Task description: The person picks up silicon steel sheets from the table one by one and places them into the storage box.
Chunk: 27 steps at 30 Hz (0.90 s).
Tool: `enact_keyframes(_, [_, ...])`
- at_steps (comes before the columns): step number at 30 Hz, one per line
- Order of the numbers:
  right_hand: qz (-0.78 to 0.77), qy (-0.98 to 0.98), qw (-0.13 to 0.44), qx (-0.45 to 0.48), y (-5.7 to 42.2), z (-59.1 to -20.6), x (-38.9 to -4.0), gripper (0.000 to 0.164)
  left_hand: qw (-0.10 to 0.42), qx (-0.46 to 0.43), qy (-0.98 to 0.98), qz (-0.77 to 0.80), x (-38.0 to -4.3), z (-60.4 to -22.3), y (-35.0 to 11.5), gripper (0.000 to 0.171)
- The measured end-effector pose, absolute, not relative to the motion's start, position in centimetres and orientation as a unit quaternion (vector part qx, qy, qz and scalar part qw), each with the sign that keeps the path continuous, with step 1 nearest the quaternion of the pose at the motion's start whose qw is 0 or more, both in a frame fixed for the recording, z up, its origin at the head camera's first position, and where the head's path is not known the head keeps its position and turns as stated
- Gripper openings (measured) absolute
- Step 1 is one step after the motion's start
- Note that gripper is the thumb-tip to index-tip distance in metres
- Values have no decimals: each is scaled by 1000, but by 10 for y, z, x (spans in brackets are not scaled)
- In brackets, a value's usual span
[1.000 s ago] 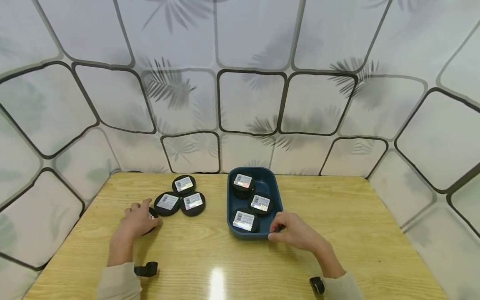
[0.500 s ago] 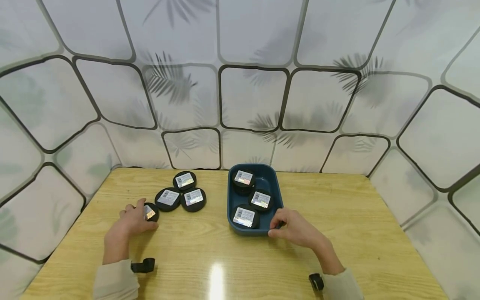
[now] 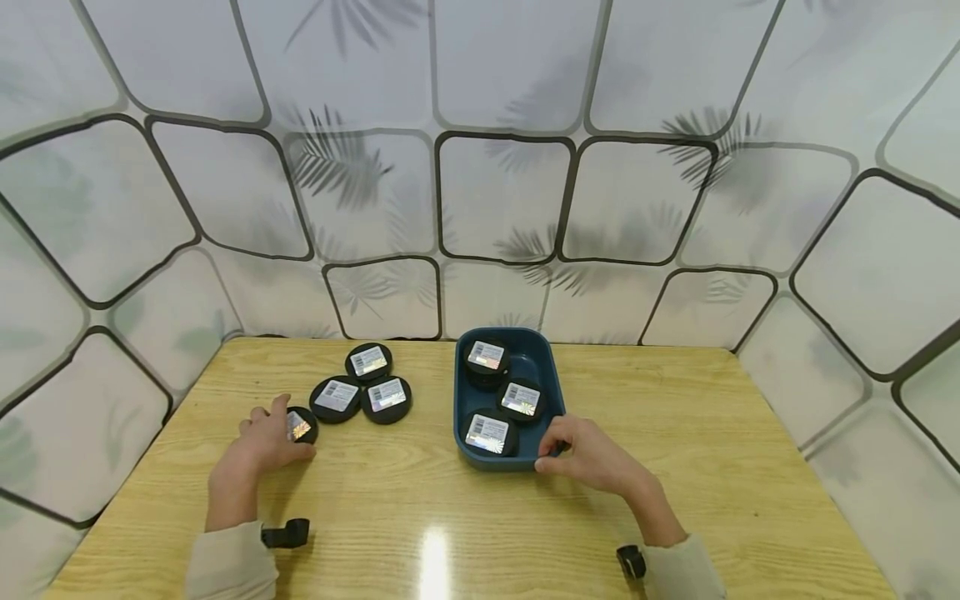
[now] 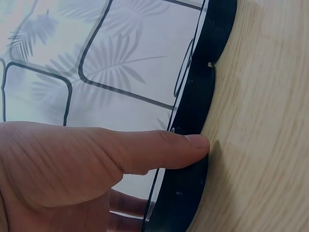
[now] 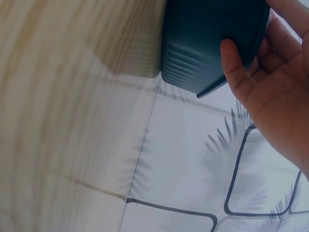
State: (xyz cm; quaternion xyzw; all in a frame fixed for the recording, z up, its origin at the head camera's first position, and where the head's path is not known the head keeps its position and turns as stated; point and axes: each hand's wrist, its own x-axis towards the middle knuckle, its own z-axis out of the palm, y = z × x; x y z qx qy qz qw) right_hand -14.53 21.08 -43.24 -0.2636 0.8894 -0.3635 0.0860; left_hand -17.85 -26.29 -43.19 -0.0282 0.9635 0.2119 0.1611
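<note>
My left hand [image 3: 258, 448] grips a flat round black disc [image 3: 302, 427] with a silvery label, at the left of the table. In the left wrist view the thumb [image 4: 164, 150] lies along the disc's dark side wall, with fingers partly hidden beyond it. Two labelled black discs [image 3: 335, 399] [image 3: 387, 401] sit just to the right, and another black disc [image 3: 368, 361] lies behind them. My right hand [image 3: 592, 454] pinches the near right corner of a blue rectangular bin [image 3: 534, 354], its thumb against the outer wall in the right wrist view.
Inside the bin rest several labelled black discs, including a front disc [image 3: 489, 434], a middle disc [image 3: 521, 401] and a back one [image 3: 486, 358] that looks stacked. Everything stands on a light wooden table [image 3: 405, 492]. A patterned curtain [image 3: 502, 208] rises behind the table.
My left hand has shifted slightly left and nearer on its disc, so more of the label shows. The right hand keeps its hold on the bin; the head view tilted a little.
</note>
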Motion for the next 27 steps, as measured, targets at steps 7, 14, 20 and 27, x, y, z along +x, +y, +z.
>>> enact_keyframes(7, [-362,890,87,-264,210,-433,-145,7,158,-27,964,214,-177,-431,-265,102])
enact_keyframes(14, [-363,890,70,-268,211,-433,-148,8,136,-9,968,209,-181,-429,-268,102])
enact_keyframes(20, [-364,888,74,-270,209,-436,-146,8,116,18,973,200,-180,-416,-270,99])
enact_keyframes(27, [-370,886,73,-269,211,-433,-144,8,91,75,974,193,-183,-386,-258,101])
